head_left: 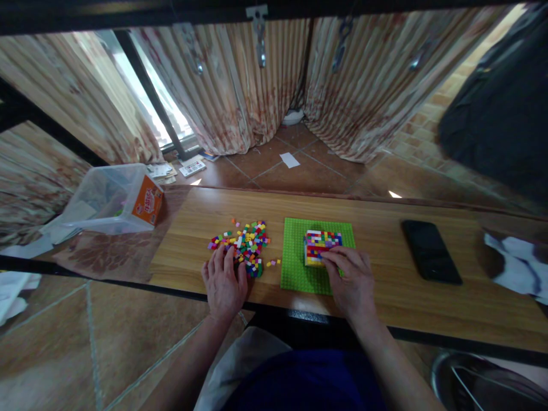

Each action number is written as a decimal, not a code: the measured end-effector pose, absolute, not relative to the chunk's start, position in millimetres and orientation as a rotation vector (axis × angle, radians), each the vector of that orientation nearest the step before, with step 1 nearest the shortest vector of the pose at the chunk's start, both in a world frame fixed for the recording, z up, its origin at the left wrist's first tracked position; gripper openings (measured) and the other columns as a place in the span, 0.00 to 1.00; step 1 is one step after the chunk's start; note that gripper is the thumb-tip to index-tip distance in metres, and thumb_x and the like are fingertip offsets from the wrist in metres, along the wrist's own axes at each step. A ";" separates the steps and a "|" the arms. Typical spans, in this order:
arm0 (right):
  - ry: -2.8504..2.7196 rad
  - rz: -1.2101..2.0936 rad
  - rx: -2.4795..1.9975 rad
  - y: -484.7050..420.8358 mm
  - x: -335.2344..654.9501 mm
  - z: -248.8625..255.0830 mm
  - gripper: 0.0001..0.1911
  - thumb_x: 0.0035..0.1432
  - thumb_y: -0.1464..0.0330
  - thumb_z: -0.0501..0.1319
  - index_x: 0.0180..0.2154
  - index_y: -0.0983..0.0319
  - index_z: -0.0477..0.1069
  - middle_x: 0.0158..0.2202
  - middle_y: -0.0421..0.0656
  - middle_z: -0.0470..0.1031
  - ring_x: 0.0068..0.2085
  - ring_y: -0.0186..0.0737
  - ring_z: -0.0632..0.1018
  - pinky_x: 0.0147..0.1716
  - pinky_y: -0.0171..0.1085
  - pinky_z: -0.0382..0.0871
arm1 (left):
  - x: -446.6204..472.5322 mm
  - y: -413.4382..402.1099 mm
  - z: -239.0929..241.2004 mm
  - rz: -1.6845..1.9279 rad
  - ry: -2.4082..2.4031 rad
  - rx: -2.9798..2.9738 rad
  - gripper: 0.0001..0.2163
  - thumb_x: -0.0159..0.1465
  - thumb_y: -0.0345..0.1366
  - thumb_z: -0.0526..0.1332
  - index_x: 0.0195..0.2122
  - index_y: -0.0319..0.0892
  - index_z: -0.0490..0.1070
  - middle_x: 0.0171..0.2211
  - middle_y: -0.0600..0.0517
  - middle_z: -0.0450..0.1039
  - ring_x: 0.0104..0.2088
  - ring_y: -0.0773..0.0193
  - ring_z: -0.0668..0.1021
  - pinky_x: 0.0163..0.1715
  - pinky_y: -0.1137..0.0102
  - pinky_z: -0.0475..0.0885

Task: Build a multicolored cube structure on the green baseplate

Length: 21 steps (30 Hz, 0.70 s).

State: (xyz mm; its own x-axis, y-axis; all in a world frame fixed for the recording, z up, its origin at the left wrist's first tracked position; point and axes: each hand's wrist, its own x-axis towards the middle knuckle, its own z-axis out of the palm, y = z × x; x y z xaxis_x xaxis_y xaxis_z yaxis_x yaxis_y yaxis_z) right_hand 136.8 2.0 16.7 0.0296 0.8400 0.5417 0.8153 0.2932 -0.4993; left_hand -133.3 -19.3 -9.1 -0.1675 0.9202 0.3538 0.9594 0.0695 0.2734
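Note:
A green baseplate point(295, 257) lies on the wooden table point(385, 228) with a small block of many-coloured bricks point(322, 244) built on it. My right hand point(351, 279) rests on the plate's near right part, its fingertips pressed against the front of that block. To the left lies a loose pile of small coloured bricks point(248, 242). My left hand point(223, 279) lies on the near edge of that pile, fingers stretched forward and slightly apart, touching the bricks.
A black phone point(430, 251) lies on the table to the right, with a white cloth point(518, 262) beyond it. A clear plastic box with an orange label point(115, 200) stands at the far left. Curtains hang behind the table over a tiled floor.

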 end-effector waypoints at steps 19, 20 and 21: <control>-1.525 0.139 -1.700 6.9 138.2 16.1 0.21 0.63 0.58 0.58 0.54 0.62 0.70 0.52 0.54 0.71 0.55 0.51 0.70 0.56 0.55 0.62 | -131.0 -19.4 -7.3 -0.700 -2.249 -1.963 0.21 0.68 0.42 0.54 0.60 0.38 0.66 0.63 0.38 0.64 0.63 0.47 0.66 0.62 0.51 0.57; -1.518 0.144 -1.714 9.2 136.7 14.2 0.23 0.63 0.57 0.58 0.55 0.63 0.69 0.53 0.55 0.70 0.56 0.52 0.69 0.56 0.56 0.62 | -131.1 -19.4 -7.5 -0.706 -2.248 -1.964 0.21 0.68 0.42 0.54 0.60 0.39 0.66 0.63 0.38 0.64 0.63 0.46 0.66 0.62 0.51 0.57; -1.511 0.149 -1.727 11.5 135.3 12.3 0.25 0.63 0.56 0.58 0.56 0.63 0.67 0.53 0.56 0.70 0.57 0.53 0.68 0.57 0.57 0.61 | -131.1 -19.4 -7.6 -0.709 -2.246 -1.964 0.21 0.68 0.42 0.54 0.60 0.39 0.66 0.63 0.38 0.64 0.63 0.46 0.66 0.62 0.51 0.57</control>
State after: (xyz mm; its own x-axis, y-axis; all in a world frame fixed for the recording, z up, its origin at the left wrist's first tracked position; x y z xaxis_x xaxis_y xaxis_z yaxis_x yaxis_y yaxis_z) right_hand 135.3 11.5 12.3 0.2736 0.8705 0.4091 0.7735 0.0537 -0.6315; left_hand -131.1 -19.4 -7.6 -0.1783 0.9195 0.3504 0.9540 0.0744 0.2903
